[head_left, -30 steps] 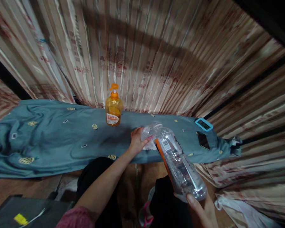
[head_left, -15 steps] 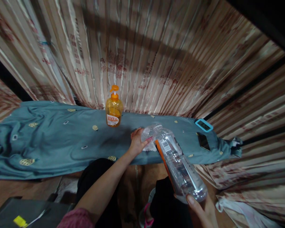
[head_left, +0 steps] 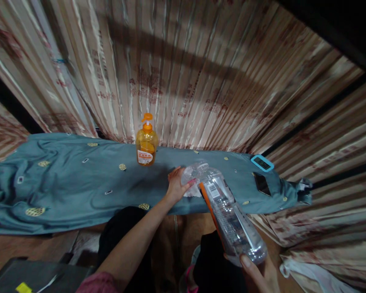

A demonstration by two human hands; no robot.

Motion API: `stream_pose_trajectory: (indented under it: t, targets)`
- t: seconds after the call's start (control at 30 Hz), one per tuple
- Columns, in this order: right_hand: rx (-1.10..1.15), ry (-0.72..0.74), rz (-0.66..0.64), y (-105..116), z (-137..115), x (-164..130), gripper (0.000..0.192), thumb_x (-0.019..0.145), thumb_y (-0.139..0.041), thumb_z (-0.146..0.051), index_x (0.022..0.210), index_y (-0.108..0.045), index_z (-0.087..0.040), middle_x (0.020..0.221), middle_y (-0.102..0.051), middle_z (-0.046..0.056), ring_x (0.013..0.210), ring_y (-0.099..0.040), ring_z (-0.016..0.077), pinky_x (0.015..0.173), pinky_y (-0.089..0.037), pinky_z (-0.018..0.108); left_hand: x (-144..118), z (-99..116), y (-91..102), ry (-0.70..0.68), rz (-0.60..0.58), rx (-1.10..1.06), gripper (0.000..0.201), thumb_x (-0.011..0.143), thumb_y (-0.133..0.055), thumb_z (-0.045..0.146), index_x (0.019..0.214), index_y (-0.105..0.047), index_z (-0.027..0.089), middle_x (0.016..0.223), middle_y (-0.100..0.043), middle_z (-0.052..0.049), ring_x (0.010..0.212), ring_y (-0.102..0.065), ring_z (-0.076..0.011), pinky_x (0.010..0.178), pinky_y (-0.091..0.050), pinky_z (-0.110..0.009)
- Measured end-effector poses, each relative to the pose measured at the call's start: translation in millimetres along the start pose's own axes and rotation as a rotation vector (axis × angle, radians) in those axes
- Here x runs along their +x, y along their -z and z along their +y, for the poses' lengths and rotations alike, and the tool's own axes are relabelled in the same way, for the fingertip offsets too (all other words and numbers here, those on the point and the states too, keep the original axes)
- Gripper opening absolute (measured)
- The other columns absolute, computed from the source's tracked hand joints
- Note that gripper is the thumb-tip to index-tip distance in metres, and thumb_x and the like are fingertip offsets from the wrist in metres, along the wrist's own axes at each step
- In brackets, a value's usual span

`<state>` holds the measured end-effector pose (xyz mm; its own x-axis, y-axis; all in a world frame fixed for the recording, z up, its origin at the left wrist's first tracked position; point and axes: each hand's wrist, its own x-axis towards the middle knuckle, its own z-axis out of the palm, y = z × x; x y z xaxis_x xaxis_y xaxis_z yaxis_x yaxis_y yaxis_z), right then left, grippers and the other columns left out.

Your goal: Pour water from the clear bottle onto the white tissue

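My right hand (head_left: 259, 270) grips the base of a clear plastic bottle (head_left: 228, 211) with an orange-edged label, tilted so its neck points away toward the table. My left hand (head_left: 178, 185) is closed around the bottle's neck and cap end, with a crumpled white tissue (head_left: 192, 190) lying just under it on the blue-grey cloth (head_left: 79, 183). An orange pump bottle of soap (head_left: 146, 142) stands upright farther back on the cloth, apart from both hands.
A turquoise-framed small device (head_left: 262, 162) and a dark phone (head_left: 261, 184) lie at the cloth's right end. Striped curtains (head_left: 201, 73) hang behind and to the right. A dark box (head_left: 33, 276) with a yellow tag sits low left. White plastic (head_left: 308, 276) lies low right.
The view has tilted slightly, so everything sits a little lower in the frame. Both hands keep the same hold on the bottle.
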<state>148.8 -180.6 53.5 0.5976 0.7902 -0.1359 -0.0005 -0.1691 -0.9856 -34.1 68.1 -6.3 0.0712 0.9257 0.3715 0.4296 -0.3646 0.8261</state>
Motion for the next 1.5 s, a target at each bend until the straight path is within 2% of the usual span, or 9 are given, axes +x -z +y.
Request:
stream_pose_trajectory:
  t: [0.1,0.27,0.5,0.7,0.83,1.1,1.3,1.5]
  targets:
    - [-0.02,0.016,-0.006,0.6,-3.6,0.4,0.064,0.067,-0.08,-0.054,0.12,-0.064,-0.023,0.109,-0.076,0.01,0.108,-0.067,0.0384,0.092,-0.052,0.049,0.1,-0.5,0.2,-0.006,-0.006,0.019,0.051,0.07,-0.081,0.035,0.116,-0.064,0.02,0.126,-0.066,-0.012,0.13,-0.055,-0.0341,0.113,-0.042,-0.053]
    - [-0.064,0.019,0.006,-3.6,-12.3,-2.4,0.065,0.065,-0.079,-0.058,0.116,-0.064,-0.021,0.106,-0.076,0.01,0.104,-0.068,0.0379,0.096,-0.046,0.05,-0.1,-1.4,0.0,0.01,0.001,0.028,0.051,0.07,-0.081,0.033,0.117,-0.063,0.02,0.132,-0.062,-0.013,0.132,-0.053,-0.0346,0.113,-0.042,-0.054]
    - [-0.021,0.031,-0.01,-5.4,-11.5,-3.5,0.058,0.068,-0.08,-0.052,0.115,-0.065,-0.021,0.103,-0.075,0.009,0.099,-0.069,0.0341,0.09,-0.052,0.046,1.2,-1.6,-0.1,0.019,0.003,0.021,0.051,0.069,-0.082,0.034,0.114,-0.064,0.021,0.13,-0.063,-0.012,0.131,-0.054,-0.0341,0.112,-0.043,-0.054]
    - [0.0,-0.005,-0.017,-3.6,-10.3,-2.9,0.061,0.067,-0.081,-0.053,0.117,-0.064,-0.022,0.104,-0.075,0.009,0.1,-0.068,0.0359,0.092,-0.05,0.049,2.2,0.1,1.4,0.013,0.0,0.029,0.05,0.069,-0.082,0.035,0.114,-0.065,0.02,0.128,-0.065,-0.013,0.129,-0.055,-0.034,0.112,-0.043,-0.053]
    - [-0.011,-0.002,-0.001,-4.1,-10.6,-4.0,0.061,0.066,-0.08,-0.054,0.116,-0.066,-0.021,0.103,-0.075,0.01,0.099,-0.069,0.0363,0.09,-0.051,0.047,2.6,1.8,2.5,0.005,-0.004,0.03,0.048,0.069,-0.082,0.037,0.112,-0.065,0.022,0.125,-0.066,-0.011,0.129,-0.055,-0.0334,0.111,-0.043,-0.053]
    - [-0.007,-0.001,0.017,-3.9,-10.5,-3.4,0.064,0.064,-0.082,-0.052,0.117,-0.067,-0.02,0.101,-0.076,0.01,0.095,-0.07,0.0354,0.091,-0.051,0.047,2.6,2.2,2.9,0.018,-0.009,0.04,0.051,0.068,-0.083,0.033,0.113,-0.065,0.018,0.126,-0.066,-0.013,0.129,-0.055,-0.0337,0.113,-0.043,-0.051]
    - [0.011,0.01,-0.016,-2.7,-7.9,-2.5,0.062,0.067,-0.081,-0.051,0.119,-0.065,-0.021,0.101,-0.076,0.009,0.097,-0.07,0.0354,0.088,-0.052,0.045,3.1,4.7,4.8,0.022,-0.011,0.039,0.049,0.068,-0.083,0.032,0.112,-0.065,0.019,0.125,-0.066,-0.013,0.129,-0.056,-0.0334,0.112,-0.043,-0.051]
    - [-0.018,-0.014,-0.003,-3.8,-10.5,-4.7,0.065,0.065,-0.081,-0.054,0.119,-0.063,-0.023,0.103,-0.076,0.008,0.101,-0.068,0.0356,0.092,-0.047,0.045,3.3,3.4,4.2,0.016,-0.018,0.059,0.05,0.068,-0.083,0.032,0.112,-0.065,0.02,0.126,-0.066,-0.012,0.129,-0.056,-0.0334,0.111,-0.044,-0.052]
